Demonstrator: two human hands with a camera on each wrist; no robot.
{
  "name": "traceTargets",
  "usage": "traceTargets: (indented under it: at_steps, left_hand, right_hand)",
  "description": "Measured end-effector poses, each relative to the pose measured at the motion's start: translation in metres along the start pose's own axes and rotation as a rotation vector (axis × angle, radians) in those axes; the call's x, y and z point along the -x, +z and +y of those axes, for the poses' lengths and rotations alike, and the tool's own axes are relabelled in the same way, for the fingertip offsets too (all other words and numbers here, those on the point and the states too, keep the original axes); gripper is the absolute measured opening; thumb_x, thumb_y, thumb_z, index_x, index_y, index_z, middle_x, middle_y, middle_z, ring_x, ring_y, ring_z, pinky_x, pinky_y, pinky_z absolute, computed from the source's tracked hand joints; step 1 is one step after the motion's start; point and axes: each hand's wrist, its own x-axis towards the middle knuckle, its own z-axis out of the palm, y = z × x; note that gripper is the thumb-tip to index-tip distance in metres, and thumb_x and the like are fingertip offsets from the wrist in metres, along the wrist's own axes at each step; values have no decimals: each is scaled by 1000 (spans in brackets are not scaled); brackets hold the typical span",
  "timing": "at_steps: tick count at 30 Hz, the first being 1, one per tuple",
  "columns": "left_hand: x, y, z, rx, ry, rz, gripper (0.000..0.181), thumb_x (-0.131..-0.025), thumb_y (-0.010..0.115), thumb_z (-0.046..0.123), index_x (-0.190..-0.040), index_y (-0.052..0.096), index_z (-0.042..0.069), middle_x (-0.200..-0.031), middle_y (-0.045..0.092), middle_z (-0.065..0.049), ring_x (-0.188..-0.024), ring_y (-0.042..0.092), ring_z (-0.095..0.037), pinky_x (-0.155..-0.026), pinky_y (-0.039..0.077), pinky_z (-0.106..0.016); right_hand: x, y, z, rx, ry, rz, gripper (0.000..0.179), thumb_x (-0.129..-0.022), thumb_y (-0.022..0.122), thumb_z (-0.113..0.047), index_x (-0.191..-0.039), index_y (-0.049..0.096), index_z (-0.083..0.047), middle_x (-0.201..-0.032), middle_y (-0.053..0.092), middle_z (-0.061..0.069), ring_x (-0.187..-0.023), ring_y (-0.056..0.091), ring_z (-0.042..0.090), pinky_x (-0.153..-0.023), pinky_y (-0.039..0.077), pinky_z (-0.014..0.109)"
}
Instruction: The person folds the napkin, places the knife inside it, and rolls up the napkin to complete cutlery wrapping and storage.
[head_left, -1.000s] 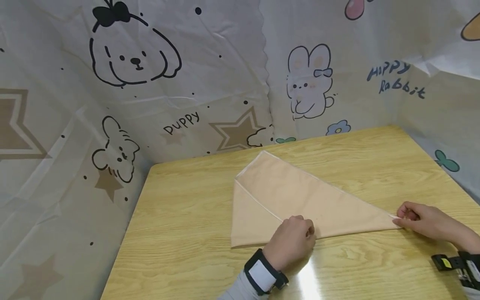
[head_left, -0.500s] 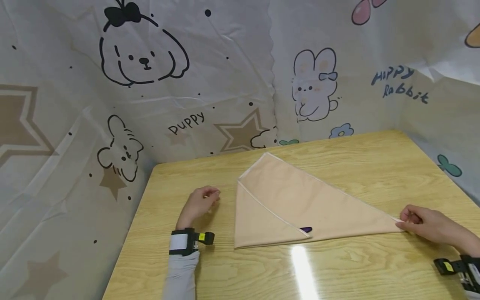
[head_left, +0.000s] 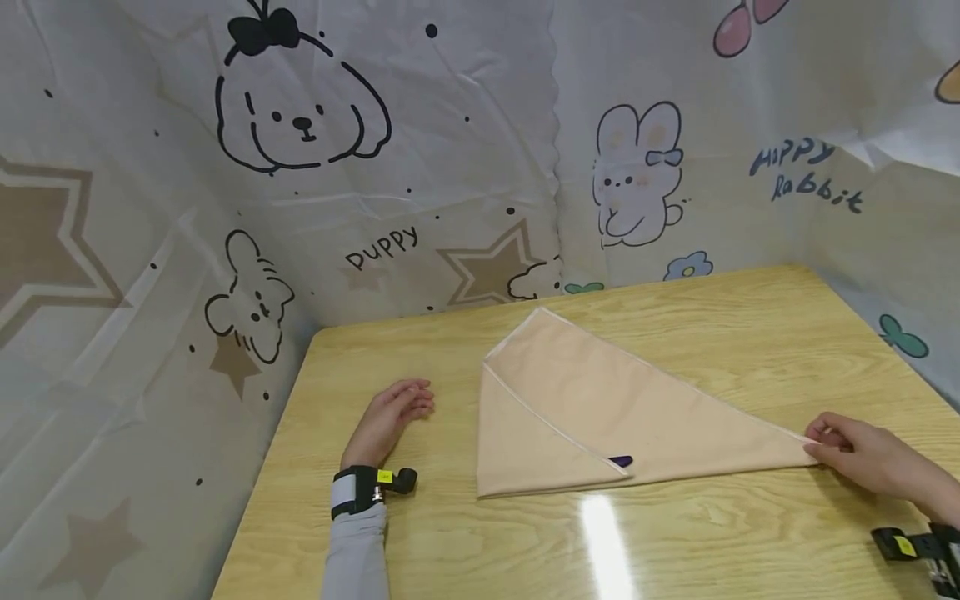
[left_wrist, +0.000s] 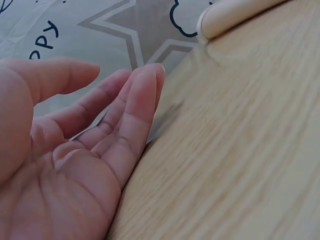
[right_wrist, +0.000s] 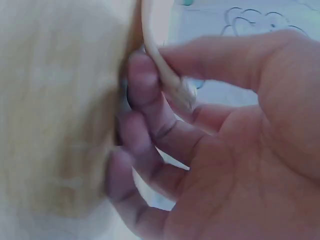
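A peach cloth [head_left: 585, 400] with pale stitched edges lies folded on the table, its left part turned over as a flap and its right end tapering to a point. My right hand [head_left: 862, 450] pinches that pointed corner between thumb and fingers; in the right wrist view the cloth's tip [right_wrist: 181, 92] pokes out between them. A small dark purple piece [head_left: 621, 461] shows at the flap's lower corner, the rest of it hidden. Left of the cloth, my left hand [head_left: 386, 421] holds nothing, its fingers relaxed and slightly bent close over the tabletop.
The wood-grain table [head_left: 450, 550] stands against walls hung with a printed sheet [head_left: 465, 167] of cartoon animals and stars. Both wrists wear black straps with small cameras, such as the left wrist strap [head_left: 363, 492].
My left hand has left the flap's lower corner and moved left to the bare table, uncovering the dark purple piece. My right hand keeps its pinch on the cloth's pointed corner.
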Motion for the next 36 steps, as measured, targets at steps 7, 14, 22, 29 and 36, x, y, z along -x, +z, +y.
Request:
traceTargets:
  at_steps: [7,14,22,29,36]
  left_hand:
    - [0,0,-1,2,-8,5,46,-102,48,22,-134,47,-12,-120,54,-29,-105,60,-28,-84,55,-24]
    - [0,-4,-4,32,-22,14,45,-102,49,22,-134,48,-10,-117,56,-23,-106,60,-27,-85,55,-24]
    - [-2,-4,-5,45,-23,13,46,-101,50,23,-134,48,-9,-118,55,-24,-109,59,-29,-86,54,-25]
    - [0,-5,-7,75,-12,-1,46,-101,51,20,-134,46,-11,-116,57,-22,-110,58,-31,-87,54,-26]
    - [-3,-8,-7,59,20,-50,47,-99,54,15,-137,44,-11,-119,56,-24,-110,58,-32,-87,54,-26]
  right_hand:
    - [8,-6,-37,-99,-193,216,20,-100,46,-4,-118,45,4,-84,62,12,-63,60,10,-50,50,29]
    - [9,-8,-105,-207,-371,285,17,-101,45,-5,-108,60,-4,-96,63,11,-73,65,9,-57,54,25]
    - [2,12,-168,-251,-522,205,19,-94,62,-10,-112,63,-16,-108,64,-1,-90,61,8,-72,55,25]
    - [-21,31,-207,-303,-681,165,20,-93,64,-10,-109,61,-21,-104,61,-8,-89,59,7,-72,56,27]
    - [-38,60,-254,-345,-819,101,19,-91,65,-7,-104,63,-21,-99,62,-6,-86,59,7,-70,56,28]
